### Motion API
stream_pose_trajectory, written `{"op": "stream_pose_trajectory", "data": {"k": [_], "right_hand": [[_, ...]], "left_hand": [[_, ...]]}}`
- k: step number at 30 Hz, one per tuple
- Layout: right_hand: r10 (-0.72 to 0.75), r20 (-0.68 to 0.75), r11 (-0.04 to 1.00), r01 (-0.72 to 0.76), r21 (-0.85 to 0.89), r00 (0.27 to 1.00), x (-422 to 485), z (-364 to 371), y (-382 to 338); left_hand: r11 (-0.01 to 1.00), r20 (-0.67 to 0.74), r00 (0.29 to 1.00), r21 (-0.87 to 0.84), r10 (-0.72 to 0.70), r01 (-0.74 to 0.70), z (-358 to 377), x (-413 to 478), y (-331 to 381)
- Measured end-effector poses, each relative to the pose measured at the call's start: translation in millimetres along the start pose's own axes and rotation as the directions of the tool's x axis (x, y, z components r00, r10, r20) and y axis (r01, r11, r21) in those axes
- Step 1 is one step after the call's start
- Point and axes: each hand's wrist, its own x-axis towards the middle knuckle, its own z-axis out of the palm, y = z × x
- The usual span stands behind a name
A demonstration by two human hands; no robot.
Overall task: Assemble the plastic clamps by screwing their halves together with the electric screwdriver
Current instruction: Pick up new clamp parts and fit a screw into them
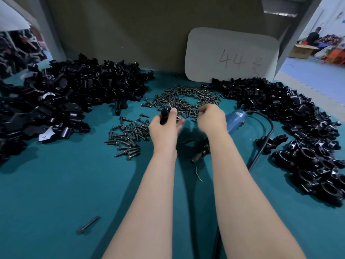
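Observation:
My left hand point(165, 128) holds a black plastic clamp part point(165, 113) just above the green table, at the near edge of a pile of small black screws point(183, 99). To its right, my right hand point(211, 117) has its fingers pinched together over the same pile; what they pinch is too small to make out. The blue electric screwdriver point(235, 119) lies on the table right behind my right wrist, its black cable point(261, 146) curving toward me. A second batch of longer screws point(128, 136) lies left of my left hand.
A big heap of black clamp halves point(71, 94) fills the left. Assembled clamps point(308, 139) curve along the right. A white card marked 44 point(231, 55) leans on the back wall. A lone long bolt point(87, 225) lies near left, a black bit point(198, 156) between my forearms.

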Motion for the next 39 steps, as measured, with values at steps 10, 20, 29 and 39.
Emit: {"op": "stream_pose_trajectory", "data": {"k": [10, 20, 29, 39], "right_hand": [[0.043, 0.142, 0.944, 0.007, -0.330, 0.989, 2.2, 15.7, -14.1], [-0.066, 0.038, 0.998, 0.065, 0.023, 0.997, 0.0, 5.1, -7.3], [-0.206, 0.292, 0.844, 0.018, 0.536, 0.934, -17.8, -21.9, -5.0], [-0.209, 0.195, 0.888, 0.103, 0.447, 0.958, -18.8, -19.7, -8.2]], "left_hand": [[0.805, 0.191, 0.941, -0.489, -0.278, 0.337, -7.2, 7.7, 6.0], [0.803, 0.213, 0.930, -0.472, -0.298, 0.365, -7.1, 8.2, 4.9], [0.895, 0.160, 0.957, -0.342, -0.243, 0.285, -2.0, 6.6, 2.8], [0.948, 0.105, 0.978, -0.249, -0.178, 0.199, 1.2, 1.7, 4.9]]}}
